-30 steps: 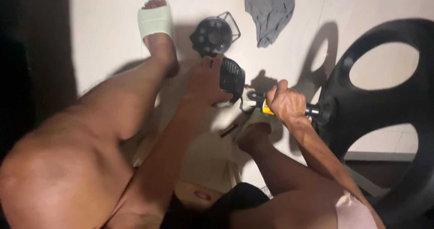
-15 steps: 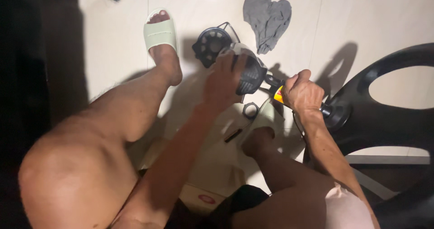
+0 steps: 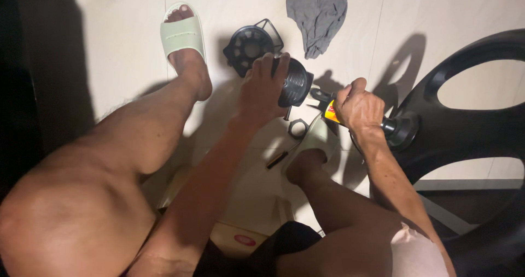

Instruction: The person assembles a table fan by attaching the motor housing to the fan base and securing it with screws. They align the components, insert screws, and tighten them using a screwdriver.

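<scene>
Since the picture half a second ago, the round black ribbed plastic part (image 3: 296, 82) has been turned, so its ridged end now faces the tool, and the view has shifted a little.

From the head view, the left hand (image 3: 261, 91) is closed on that black part, which is held just above the pale tiled floor (image 3: 109, 47). The right hand (image 3: 358, 110) is clamped on a yellow and black tool handle (image 3: 330, 113), with its dark tip close to the part. A second round black grille piece (image 3: 249, 47) lies behind on the floor, near a grey crumpled cloth (image 3: 317, 14). A small metal ring (image 3: 298, 128) and a thin dark stick-like tool (image 3: 277, 160) lie below the hands.

It looks as if a fastening is being worked on. For the next move, the tip would need to be lined up straight and the part held still.
</scene>
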